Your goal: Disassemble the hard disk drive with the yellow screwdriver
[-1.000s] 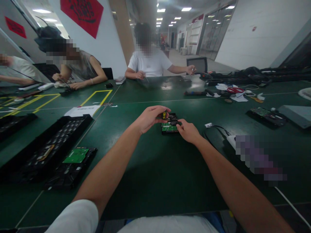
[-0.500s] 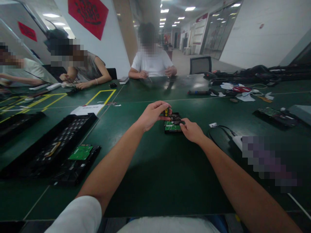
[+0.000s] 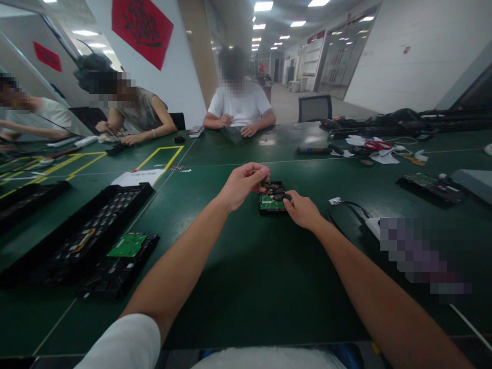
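A hard drive with its green circuit board facing up lies on the green table in front of me. My left hand is closed above its far left part, around a short screwdriver with a yellow and black handle. Those fingers now hide nearly all of the screwdriver, and its tip cannot be made out. At the drive's right edge, my right hand grips the side between thumb and fingers.
To the left lie a long black tray and another drive with a green board. A white device with a cable and a further drive are on the right. Three people sit across the table.
My left hand has turned slightly around the screwdriver, covering the yellow handle that showed before. My right hand stays at the drive's edge. The person opposite has lowered a hand to the table.
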{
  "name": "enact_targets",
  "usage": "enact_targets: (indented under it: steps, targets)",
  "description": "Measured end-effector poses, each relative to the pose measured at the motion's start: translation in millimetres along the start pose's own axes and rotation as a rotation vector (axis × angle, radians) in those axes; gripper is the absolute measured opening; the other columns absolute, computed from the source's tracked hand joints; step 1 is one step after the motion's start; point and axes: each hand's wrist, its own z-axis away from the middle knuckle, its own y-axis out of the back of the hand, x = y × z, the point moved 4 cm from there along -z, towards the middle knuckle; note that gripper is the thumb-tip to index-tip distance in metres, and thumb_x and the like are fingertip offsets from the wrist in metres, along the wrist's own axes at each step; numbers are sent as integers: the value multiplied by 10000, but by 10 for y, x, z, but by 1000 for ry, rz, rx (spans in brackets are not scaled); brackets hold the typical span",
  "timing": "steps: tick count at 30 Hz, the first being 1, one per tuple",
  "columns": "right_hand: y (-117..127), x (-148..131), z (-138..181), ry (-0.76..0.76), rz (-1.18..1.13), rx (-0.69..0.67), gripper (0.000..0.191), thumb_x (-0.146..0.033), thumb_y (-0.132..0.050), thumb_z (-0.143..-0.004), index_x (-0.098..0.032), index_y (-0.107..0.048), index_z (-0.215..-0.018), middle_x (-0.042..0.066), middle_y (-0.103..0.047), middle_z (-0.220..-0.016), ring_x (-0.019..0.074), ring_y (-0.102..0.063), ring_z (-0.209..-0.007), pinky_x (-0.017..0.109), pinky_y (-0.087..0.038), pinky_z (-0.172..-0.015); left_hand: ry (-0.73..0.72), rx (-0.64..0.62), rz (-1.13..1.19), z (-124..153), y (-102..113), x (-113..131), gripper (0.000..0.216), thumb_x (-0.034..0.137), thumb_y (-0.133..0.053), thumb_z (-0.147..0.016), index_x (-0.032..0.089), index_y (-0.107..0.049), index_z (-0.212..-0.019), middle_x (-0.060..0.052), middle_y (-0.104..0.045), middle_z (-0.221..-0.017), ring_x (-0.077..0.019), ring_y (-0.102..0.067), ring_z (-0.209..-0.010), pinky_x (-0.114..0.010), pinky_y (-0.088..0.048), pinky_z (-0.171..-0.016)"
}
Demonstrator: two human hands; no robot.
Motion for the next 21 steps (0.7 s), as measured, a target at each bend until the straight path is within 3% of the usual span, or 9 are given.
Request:
enact_targets:
  steps: [9, 15, 21]
  targets:
    - [12, 1, 10, -24, -27, -20, 429, -427, -427, -1071, -203, -524, -1424, 116, -755, -1047, 252, -703, -882, 315, -450, -706, 56, -41, -125, 37, -2, 52, 347, 448, -764, -832, 169, -724, -1034, -63, -673, -971, -147, -616, -829, -230, -527, -599]
    - [13, -8, 4, -24, 11, -12, 425, -403, -448, -1058, -194, -544, -1416, 117, -757, -1020, 255, -702, -866, 318, -452, -721, 144, -31, 36, 60, -52, 32, 281, 387, -721, -875, 156, -604, -984, -86, -696, -924, -194, -675, -900, -332, -605, -707]
    - [3, 4, 2, -21, -10, -15, 446, -422, -437, -1060, -198, -534, -1434, 117, -759, -1029, 254, -700, -866, 318, -456, -716, 132, -15, 61, 42, -44, 14, 238, 364, -707, -873, 152, -605, -908, -76, -674, -928, -188, -663, -931, -361, -624, -762]
